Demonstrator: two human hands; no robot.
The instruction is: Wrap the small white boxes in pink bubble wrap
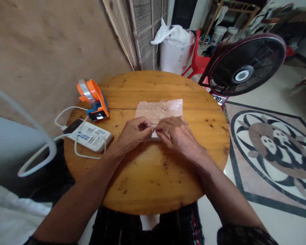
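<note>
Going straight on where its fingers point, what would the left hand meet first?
The left hand would probably meet the right hand first; their fingertips are close together at the bubble wrap, contact unclear.

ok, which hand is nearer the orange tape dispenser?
Left. The left hand is to the right of the tape dispenser and closer to the person, at the bubble wrap's near edge. The right hand is at that edge too, but farther right.

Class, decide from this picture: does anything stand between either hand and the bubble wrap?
Nothing visible does. The left hand and right hand are already at the near part of the bubble wrap; the tape dispenser stands off to the left.
</note>
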